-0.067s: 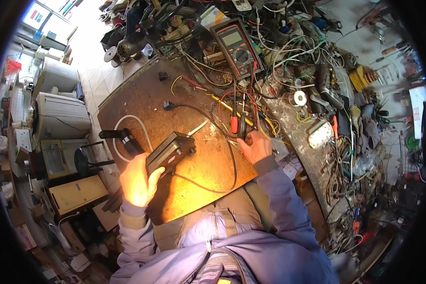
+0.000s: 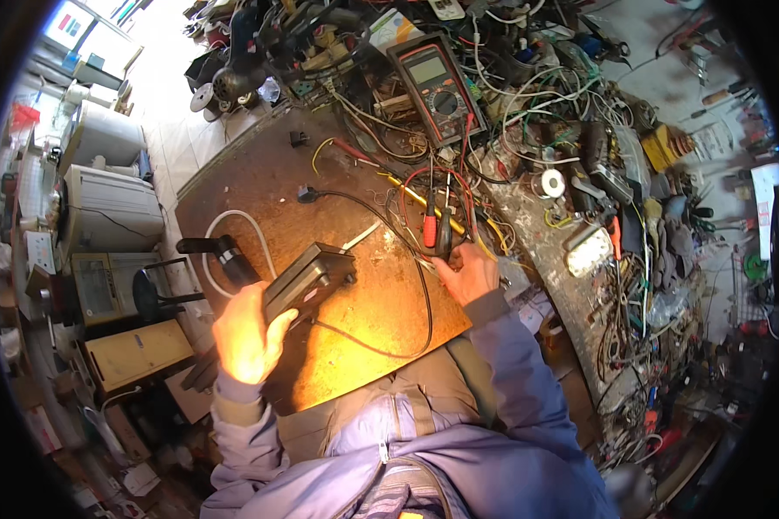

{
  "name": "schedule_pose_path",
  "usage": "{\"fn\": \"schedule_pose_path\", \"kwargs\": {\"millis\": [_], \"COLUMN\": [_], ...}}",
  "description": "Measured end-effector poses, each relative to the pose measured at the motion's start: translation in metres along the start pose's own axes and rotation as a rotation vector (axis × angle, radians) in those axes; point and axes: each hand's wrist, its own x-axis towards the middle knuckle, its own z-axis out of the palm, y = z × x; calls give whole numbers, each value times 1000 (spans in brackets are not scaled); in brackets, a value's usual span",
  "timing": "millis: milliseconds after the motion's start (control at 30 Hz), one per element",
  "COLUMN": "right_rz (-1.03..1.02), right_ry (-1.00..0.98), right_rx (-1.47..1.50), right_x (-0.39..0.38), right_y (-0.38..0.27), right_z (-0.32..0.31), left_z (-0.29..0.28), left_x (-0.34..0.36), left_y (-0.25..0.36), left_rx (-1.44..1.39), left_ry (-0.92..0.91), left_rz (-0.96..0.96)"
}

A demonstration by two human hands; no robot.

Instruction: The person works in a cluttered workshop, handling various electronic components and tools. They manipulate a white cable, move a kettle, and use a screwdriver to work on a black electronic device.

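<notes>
Grey rectangular multimeter screen (image 2: 427, 70) top centre; colourful monitor screen (image 2: 69, 23) upper left.

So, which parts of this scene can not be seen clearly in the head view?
- Left hand: glare washes it out, so its grip on the black box is unclear.
- Right hand: its fingertips sit behind the red probe and black probe, so the exact hold is hidden.
- Multimeter: the screen is too small to read.
- Bench clutter at the right: bent and cut off by the dark fisheye rim.
</notes>
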Motion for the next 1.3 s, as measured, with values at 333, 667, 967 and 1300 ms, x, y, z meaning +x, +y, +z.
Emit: {"fn": "schedule_pose_path", "kwargs": {"millis": [333, 667, 967, 1300], "right_rz": [-120, -385, -405, -702], "right_ry": [119, 334, 229, 16], "right_rx": [-1, -91, 50, -237], "right_x": [-3, -13, -11, 12], "right_y": [14, 29, 64, 47], "right_z": [15, 27, -44, -26], "left_z": [16, 43, 38, 38], "left_x": [-12, -30, -29, -29], "left_y": [-2, -22, -27, -33], "left_rx": [62, 224, 124, 157], "left_ry": [106, 344, 368, 371], "left_rz": [-14, 184, 172, 223]}}
